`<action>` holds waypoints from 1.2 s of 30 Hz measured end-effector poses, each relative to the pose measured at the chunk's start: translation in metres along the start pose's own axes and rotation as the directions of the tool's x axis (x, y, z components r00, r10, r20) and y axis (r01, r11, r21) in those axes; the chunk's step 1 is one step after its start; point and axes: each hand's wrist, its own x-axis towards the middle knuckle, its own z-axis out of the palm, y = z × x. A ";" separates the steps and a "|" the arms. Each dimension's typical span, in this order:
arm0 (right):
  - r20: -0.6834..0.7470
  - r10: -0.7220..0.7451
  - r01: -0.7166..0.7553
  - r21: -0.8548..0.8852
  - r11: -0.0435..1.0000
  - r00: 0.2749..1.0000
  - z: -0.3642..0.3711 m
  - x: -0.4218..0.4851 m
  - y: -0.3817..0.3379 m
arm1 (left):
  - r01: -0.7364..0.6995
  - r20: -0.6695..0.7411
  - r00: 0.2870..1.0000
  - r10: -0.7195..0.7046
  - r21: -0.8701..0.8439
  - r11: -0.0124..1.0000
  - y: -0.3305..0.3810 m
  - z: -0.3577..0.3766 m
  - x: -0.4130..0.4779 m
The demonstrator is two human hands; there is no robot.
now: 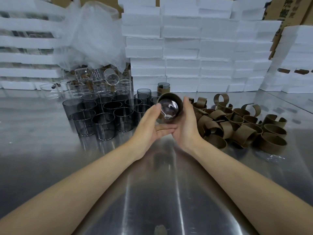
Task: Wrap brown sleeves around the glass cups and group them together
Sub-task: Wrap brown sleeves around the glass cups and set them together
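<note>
– Left hand (152,128), head view, entry one: fingers nearly straight, lying under the cup (168,109); thumb raised, its tip touching the glass at the left edge.
– Noted. Right hand (185,122)?
– Entry two: palm cupped against the right side of the brown sleeve (171,95), thumb laid up along it. Fingers hidden beneath the cup; how far they curl, cannot tell.
– Position of the cup?
– Held between both hands above the steel table (152,192), tipped on its side with one round end toward the camera. The brown sleeve sits around the cup.
– Stock to the left?
– Smoked glass cups (105,116), one lot, upright, bare, packed close together on the table, just left of the hands. Behind them, clear glass cups (94,83), some upright, at least one tilted.
– To the right?
– Loose brown sleeves (240,129), one heap of curled bands, several gaping open, lying just right of the right hand.
– Any cup already wrapped and set down?
– One sleeved cup (163,88), upright, behind the held cup, near the foot of the white foam boxes (183,65).
– Rear of the table?
– White foam boxes stacked in a wall across the back; crumpled clear plastic film (91,36) above the clear glass cups; cardboard carton (288,14), upper right corner, its printing too cut off to read.
</note>
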 end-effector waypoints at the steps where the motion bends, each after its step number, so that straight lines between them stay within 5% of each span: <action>1: 0.012 0.023 -0.023 0.002 1.000 1.000 0.002 -0.001 0.001 | 0.015 -0.015 1.000 -0.015 0.003 1.000 0.002 -0.002 0.001; 16: -0.055 0.147 -0.143 0.082 0.986 0.988 -0.003 0.005 -0.004 | 0.144 -0.041 0.989 -0.144 -0.010 0.990 0.013 -0.013 0.003; 24: -0.092 0.186 -0.176 0.113 0.978 0.978 -0.002 0.005 -0.007 | 0.233 -0.017 0.970 -0.241 -0.190 0.954 0.011 -0.013 0.004; 36: -0.179 0.224 -0.202 0.131 0.971 0.958 0.000 0.006 -0.003 | 0.190 0.026 0.982 -0.188 -0.135 0.973 0.009 -0.007 0.003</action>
